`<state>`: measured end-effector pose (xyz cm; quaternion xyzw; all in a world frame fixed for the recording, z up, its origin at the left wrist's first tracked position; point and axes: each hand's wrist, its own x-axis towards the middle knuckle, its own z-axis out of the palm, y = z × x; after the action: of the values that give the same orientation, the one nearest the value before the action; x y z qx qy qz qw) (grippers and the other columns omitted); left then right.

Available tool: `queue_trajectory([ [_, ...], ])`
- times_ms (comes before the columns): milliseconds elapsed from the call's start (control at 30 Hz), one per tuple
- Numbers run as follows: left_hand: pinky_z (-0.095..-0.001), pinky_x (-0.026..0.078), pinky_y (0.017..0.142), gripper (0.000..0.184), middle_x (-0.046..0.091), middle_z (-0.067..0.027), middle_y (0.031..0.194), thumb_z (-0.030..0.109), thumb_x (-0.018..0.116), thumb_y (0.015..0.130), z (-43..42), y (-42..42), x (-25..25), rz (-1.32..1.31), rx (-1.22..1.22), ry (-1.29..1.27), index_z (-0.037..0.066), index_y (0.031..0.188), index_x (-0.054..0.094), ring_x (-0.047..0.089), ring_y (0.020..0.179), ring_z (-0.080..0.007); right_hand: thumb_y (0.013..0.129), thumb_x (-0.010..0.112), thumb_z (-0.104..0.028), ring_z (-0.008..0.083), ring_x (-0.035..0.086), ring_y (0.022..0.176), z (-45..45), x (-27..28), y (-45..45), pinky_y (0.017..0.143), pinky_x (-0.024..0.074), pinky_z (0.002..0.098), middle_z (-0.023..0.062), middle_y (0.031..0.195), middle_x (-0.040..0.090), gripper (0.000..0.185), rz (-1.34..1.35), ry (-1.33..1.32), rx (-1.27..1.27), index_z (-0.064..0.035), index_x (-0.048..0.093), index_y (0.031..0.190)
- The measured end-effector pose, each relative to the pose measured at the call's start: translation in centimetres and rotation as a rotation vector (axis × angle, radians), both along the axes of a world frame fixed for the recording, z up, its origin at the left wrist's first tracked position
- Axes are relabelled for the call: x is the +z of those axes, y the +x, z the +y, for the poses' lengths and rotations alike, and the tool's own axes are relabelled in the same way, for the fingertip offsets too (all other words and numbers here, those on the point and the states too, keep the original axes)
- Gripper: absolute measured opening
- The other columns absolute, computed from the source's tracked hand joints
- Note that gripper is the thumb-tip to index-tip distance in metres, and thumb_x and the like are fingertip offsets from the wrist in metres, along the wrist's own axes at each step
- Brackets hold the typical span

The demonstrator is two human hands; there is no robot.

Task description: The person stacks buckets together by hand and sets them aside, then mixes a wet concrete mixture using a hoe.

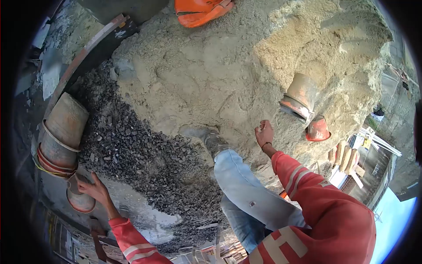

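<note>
My left hand [96, 190] reaches toward a column of dirt-covered buckets [66, 121] with red and yellow rims at the left. Its index finger and thumb are stretched apart, and the fingertips are at the lower rims; I cannot tell whether they touch. Below them a smaller bucket [81, 200] is partly covered by the fingers. My right hand [264, 133] hangs over the sand pile [198, 79] with loosely curled fingers and nothing visible in them. Beyond it, a dusty bucket [301, 94] lies tipped in the sand, beside a small red bucket [318, 129].
Dark gravel [127, 136] spreads between the sand and the bucket column. One leg [246, 180] stands with its boot at the sand's edge. A bright orange object [202, 12] rests at the top. A long curved-looking board [83, 55] borders the gravel. Stacked sacks or blocks [345, 156] stand at right.
</note>
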<state>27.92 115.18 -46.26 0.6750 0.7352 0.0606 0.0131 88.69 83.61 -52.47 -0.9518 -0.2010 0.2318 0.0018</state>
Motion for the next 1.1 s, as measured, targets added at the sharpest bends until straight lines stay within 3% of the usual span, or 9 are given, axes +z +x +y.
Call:
queue_trajectory([
  [67, -0.0534, 0.037, 0.096, 0.076, 0.032, -0.026, 0.134, 0.053, 0.054, 0.093, -7.4, 6.7, 1.3, -0.158, -0.051, -0.227, 0.008, 0.149, 0.028, 0.039, 0.122, -0.0443, 0.07, 0.079, -0.025, 0.0324, 0.045, 0.122, -4.8, 3.7, 6.7, 0.095, 0.0428, 0.0462, 0.0152, 0.133, 0.042, 0.073, -0.162, -0.305, -0.043, -0.015, 0.041, 0.131],
  [200, -0.0506, 0.036, 0.101, 0.076, 0.031, -0.0281, 0.135, 0.035, 0.062, 0.09, -25.2, 12.5, 1.2, -0.314, 0.008, -0.553, 0.004, 0.148, 0.025, 0.035, 0.124, -0.0443, 0.063, 0.086, -0.029, 0.0311, 0.038, 0.132, -7.1, 7.2, 17.5, 0.105, 0.0345, 0.0504, 0.0131, 0.141, 0.035, 0.1, -0.499, -0.474, 0.307, -0.0215, 0.028, 0.144],
  [267, -0.0513, 0.031, 0.104, 0.082, 0.03, -0.0316, 0.137, 0.028, 0.068, 0.083, -34.1, 13.3, 1.3, -0.387, 0.241, -0.684, 0.0, 0.146, 0.024, 0.032, 0.124, -0.045, 0.063, 0.087, -0.025, 0.0328, 0.042, 0.128, -6.4, 6.9, 21.6, 0.103, 0.0353, 0.0496, 0.0145, 0.134, 0.041, 0.095, -0.46, -0.453, 0.444, -0.0215, 0.031, 0.14],
  [367, -0.052, 0.025, 0.107, 0.089, 0.033, -0.0343, 0.135, 0.024, 0.075, 0.074, -45.1, 14.2, 2.4, -0.37, 0.437, -0.835, -0.002, 0.144, 0.026, 0.033, 0.122, -0.0457, 0.066, 0.083, -0.017, 0.0394, 0.058, 0.102, -6.3, 4.6, 27.8, 0.08, 0.0507, 0.0467, 0.0157, 0.114, 0.05, 0.068, -0.299, -0.485, 0.514, -0.0167, 0.041, 0.119],
  [567, -0.052, 0.029, 0.105, 0.076, 0.046, -0.0301, 0.126, 0.019, 0.075, 0.073, -50.0, 14.9, 7.4, -0.454, 0.51, -0.769, 0.002, 0.138, 0.038, 0.04, 0.115, -0.0419, 0.061, 0.081, -0.011, 0.044, 0.054, 0.102, -1.5, 11.4, 28.6, 0.086, 0.0451, 0.0503, 0.0218, 0.107, 0.053, 0.064, -0.215, -0.238, 0.575, -0.0054, 0.046, 0.115],
  [800, -0.0463, 0.04, 0.096, 0.063, 0.05, -0.0244, 0.121, 0.013, 0.073, 0.072, -47.8, 16.5, 9.4, -0.653, 0.987, -0.499, 0.004, 0.129, 0.047, 0.042, 0.112, -0.041, 0.068, 0.078, -0.035, 0.0305, 0.054, 0.069, 15.5, 20.6, 14.9, 0.067, 0.0448, 0.0403, 0.0166, 0.077, 0.055, 0.051, -0.152, 0.011, 0.693, 0.0004, 0.049, 0.09],
  [900, -0.0457, 0.041, 0.095, 0.063, 0.05, -0.026, 0.12, 0.012, 0.073, 0.072, -47.3, 19.0, 10.0, -0.664, 0.967, -0.505, 0.004, 0.128, 0.047, 0.042, 0.112, -0.0412, 0.072, 0.078, -0.04, 0.0201, 0.052, 0.064, 24.8, 17.8, 9.7, 0.059, 0.0435, 0.0363, 0.0111, 0.069, 0.053, 0.052, 0.053, 0.183, 0.535, 0.0031, 0.05, 0.081],
  [1000, -0.0452, 0.041, 0.095, 0.064, 0.049, -0.0268, 0.119, 0.013, 0.073, 0.071, -46.7, 21.9, 9.8, -0.717, 1.035, -0.478, 0.003, 0.129, 0.047, 0.042, 0.111, -0.0409, 0.07, 0.078, -0.047, 0.0192, 0.059, 0.068, 34.3, 14.2, -0.4, 0.062, 0.0474, 0.0363, 0.0132, 0.076, 0.064, 0.063, 0.327, 0.309, 0.498, 0.0091, 0.06, 0.091],
  [1100, -0.0399, 0.049, 0.088, 0.065, 0.045, -0.0258, 0.121, 0.009, 0.073, 0.071, -48.2, 23.4, 9.4, -0.728, 1.111, -0.444, 0.003, 0.129, 0.045, 0.044, 0.11, -0.0364, 0.064, 0.077, -0.055, 0.0345, 0.062, 0.1, 42.5, 6.3, -10.0, 0.086, 0.0473, 0.0414, 0.0262, 0.107, 0.063, 0.085, 0.21, 0.262, 0.643, 0.0095, 0.056, 0.114],
])
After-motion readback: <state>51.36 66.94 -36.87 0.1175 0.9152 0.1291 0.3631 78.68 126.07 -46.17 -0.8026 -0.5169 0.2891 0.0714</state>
